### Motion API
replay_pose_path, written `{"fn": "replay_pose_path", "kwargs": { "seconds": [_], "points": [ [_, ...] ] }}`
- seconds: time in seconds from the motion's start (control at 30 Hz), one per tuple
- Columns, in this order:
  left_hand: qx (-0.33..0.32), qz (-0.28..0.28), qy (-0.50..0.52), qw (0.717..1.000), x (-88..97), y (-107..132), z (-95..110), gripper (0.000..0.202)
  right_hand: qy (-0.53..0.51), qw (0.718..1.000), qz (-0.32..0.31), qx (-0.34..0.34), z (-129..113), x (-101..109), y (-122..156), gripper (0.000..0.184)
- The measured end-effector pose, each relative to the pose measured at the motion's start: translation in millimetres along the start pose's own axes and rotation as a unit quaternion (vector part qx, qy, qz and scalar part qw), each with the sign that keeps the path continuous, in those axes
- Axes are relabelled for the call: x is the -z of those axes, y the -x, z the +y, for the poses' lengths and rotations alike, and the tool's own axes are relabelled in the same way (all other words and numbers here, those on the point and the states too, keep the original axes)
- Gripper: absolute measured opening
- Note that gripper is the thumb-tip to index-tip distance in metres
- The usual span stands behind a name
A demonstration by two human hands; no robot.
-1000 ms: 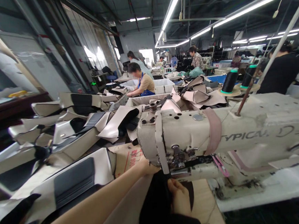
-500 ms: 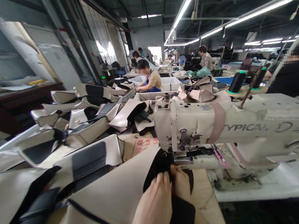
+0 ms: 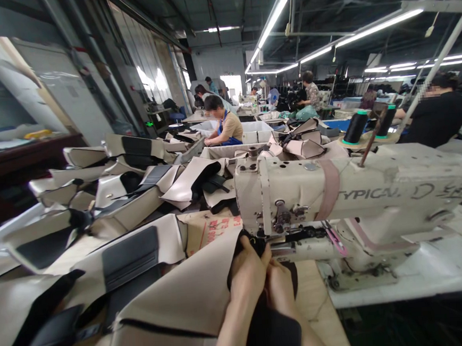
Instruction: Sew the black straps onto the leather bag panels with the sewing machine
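At the sewing machine point(image 3: 288, 190), a beige leather-like piece with black lining point(image 3: 176, 284) runs under the needle area. My left hand point(image 3: 246, 270) is closed on its black edge, with fingers close to the presser foot. Right beside it, my right hand point(image 3: 280, 286) also grips the black edge, its fingertips nearly meeting the left ones. A black flap point(image 3: 271, 332) of the piece hangs between my wrists. The stitching point itself is mostly hidden behind the fingers and the machine head.
Similar beige and black pieces point(image 3: 137, 201) are heaped to the left. Black thread cones point(image 3: 355, 127) stand behind the machine. Pink-handled snips or tweezers point(image 3: 335, 239) hang at the machine arm. A co-worker in an apron point(image 3: 225, 125) sits ahead; another person in black point(image 3: 436, 109) is at right.
My left hand has moved forward along the black edge to near the presser foot. The right hand stays about where it was. The view has swung slightly right.
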State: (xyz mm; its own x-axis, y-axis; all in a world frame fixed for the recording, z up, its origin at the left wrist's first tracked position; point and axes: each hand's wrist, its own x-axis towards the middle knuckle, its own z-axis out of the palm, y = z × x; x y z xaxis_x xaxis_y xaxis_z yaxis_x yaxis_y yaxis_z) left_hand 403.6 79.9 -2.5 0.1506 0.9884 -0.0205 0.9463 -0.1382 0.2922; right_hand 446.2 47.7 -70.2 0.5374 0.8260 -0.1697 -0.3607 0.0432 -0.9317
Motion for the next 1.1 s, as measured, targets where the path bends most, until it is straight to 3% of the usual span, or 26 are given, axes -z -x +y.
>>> {"fn": "replay_pose_path", "kwargs": {
  "seconds": [0.2,0.33,0.43,0.7,1.1],
  "points": [
    [-0.018,0.092,0.174,0.980,-22.8,-4,-24,0.027,-0.115,0.987,-0.003,-0.116,0,-3,0,0.026],
    [0.008,0.094,0.304,0.948,-38.7,-9,-27,0.024,-0.148,0.978,0.012,-0.144,-2,-4,0,0.032],
    [0.016,0.084,0.362,0.928,-40.1,-12,-25,0.024,-0.156,0.976,0.027,-0.151,-2,-5,-1,0.035],
    [0.021,0.064,0.397,0.915,-37.7,-18,-28,0.025,-0.138,0.978,0.061,-0.146,-2,-7,-5,0.036],
    [0.033,0.079,0.440,0.894,-40.7,-19,-29,0.026,-0.152,0.976,0.046,-0.147,-3,-6,-4,0.035]
  ]
}}
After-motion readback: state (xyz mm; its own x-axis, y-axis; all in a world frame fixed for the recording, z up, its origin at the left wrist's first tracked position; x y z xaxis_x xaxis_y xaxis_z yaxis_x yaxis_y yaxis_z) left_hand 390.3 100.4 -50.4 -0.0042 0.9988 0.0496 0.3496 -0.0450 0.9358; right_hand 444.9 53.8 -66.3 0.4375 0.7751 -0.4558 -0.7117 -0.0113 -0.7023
